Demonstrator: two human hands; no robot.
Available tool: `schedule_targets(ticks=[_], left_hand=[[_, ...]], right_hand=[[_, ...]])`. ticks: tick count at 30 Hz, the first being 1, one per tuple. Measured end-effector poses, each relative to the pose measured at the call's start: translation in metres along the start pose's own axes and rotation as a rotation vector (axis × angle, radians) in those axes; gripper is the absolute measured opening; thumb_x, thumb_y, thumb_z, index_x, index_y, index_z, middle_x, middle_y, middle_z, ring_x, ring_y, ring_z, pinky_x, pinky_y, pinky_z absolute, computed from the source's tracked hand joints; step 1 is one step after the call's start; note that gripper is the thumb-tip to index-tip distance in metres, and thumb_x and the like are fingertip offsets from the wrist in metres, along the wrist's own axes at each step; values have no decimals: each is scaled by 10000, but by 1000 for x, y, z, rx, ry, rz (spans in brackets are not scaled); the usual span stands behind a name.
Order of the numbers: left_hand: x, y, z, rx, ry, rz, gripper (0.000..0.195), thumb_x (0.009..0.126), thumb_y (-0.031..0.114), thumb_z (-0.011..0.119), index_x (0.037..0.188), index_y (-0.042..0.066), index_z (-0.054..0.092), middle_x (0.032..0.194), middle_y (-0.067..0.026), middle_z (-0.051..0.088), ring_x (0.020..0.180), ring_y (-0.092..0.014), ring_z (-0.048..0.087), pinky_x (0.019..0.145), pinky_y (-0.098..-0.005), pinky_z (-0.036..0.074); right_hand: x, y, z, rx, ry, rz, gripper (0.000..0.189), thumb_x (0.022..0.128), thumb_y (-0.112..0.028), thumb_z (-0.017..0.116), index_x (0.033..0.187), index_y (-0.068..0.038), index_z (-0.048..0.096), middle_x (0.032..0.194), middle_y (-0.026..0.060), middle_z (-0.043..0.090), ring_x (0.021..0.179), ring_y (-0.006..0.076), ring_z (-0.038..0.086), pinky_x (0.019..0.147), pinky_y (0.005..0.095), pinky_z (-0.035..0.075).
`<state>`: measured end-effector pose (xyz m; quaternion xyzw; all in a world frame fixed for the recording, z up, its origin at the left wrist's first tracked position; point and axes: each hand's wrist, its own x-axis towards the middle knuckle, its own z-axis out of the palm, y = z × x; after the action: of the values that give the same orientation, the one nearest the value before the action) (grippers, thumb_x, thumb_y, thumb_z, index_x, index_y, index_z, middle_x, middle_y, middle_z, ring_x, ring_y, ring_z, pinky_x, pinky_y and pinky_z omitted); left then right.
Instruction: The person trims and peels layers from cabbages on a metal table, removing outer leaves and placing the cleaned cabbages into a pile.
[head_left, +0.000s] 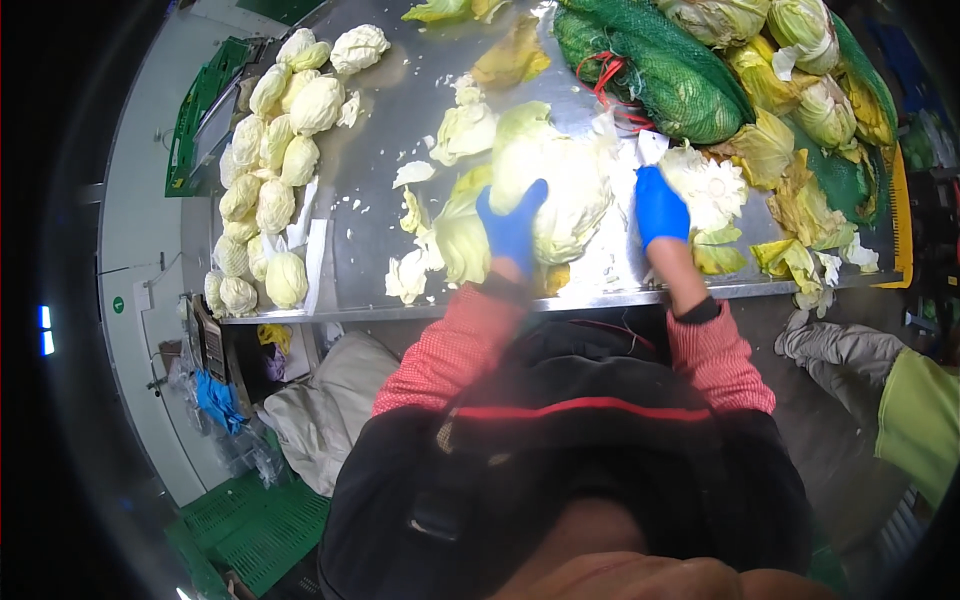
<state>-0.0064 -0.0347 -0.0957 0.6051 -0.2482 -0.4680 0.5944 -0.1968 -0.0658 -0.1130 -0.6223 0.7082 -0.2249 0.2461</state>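
A large pale cabbage head (574, 195) lies on the metal table before me, with loose outer leaves around it. My left hand (513, 225), in a blue glove and blurred, grips its near left side, thumb and fingers spread over the pale leaves. To the right of the head, my right hand (661, 206) is a gloved fist. A small flat white piece (652, 146) sticks out from its far side; whether it is a blade or something else I cannot tell. Just beyond that fist lies a cut cabbage piece (705, 187) with leaf stubs showing.
Trimmed cabbages (274, 206) are heaped at the table's left end. A green mesh sack (660, 75) of cabbages with red ties lies back right, beside untrimmed heads (806, 41) and yellowed leaves (802, 199). A person in a green apron (919, 427) is at right. A green crate (255, 525) stands below left.
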Motion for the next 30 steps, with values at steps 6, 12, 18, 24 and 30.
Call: schedule_targets(ticks=[6,12,18,24,30], left_hand=[[-6,6,-5,-66,20,-52,382,730,118,706,1055,14,534,970,-57,587,847,-150,568,741,-269,467],[7,-2,-33,-155,-262,-63,635,747,200,691,1257,22,356,1103,-121,502,1007,-232,514,830,-343,469],[7,17,-51,-659,-381,-384,639,855,427,506,1335,51,312,1305,-156,413,1154,-301,451,954,-428,397],[9,39,-42,-611,-392,-161,591,885,411,463,1340,61,323,1319,-146,416,1185,-284,438,999,-412,358],[12,45,-24,-472,-341,-7,555,891,373,465,1322,43,351,1306,-139,434,1165,-279,459,990,-399,370]], right_hand=[[7,-48,-2,-91,-113,-90,561,820,-485,487,1271,-158,415,1137,174,548,955,358,569,807,420,459],[68,-10,42,-127,-204,29,472,806,-383,515,1220,-164,467,1087,156,584,956,355,567,796,433,461],[51,-3,34,-219,-262,126,374,810,-374,479,1126,-176,508,1024,169,606,935,349,581,789,439,458],[24,-81,-30,456,-379,177,776,737,-565,561,1295,-62,369,962,207,600,811,308,612,745,384,481],[9,-74,-25,540,-312,49,360,790,-315,559,1042,-67,489,786,141,596,553,231,586,543,349,487]])
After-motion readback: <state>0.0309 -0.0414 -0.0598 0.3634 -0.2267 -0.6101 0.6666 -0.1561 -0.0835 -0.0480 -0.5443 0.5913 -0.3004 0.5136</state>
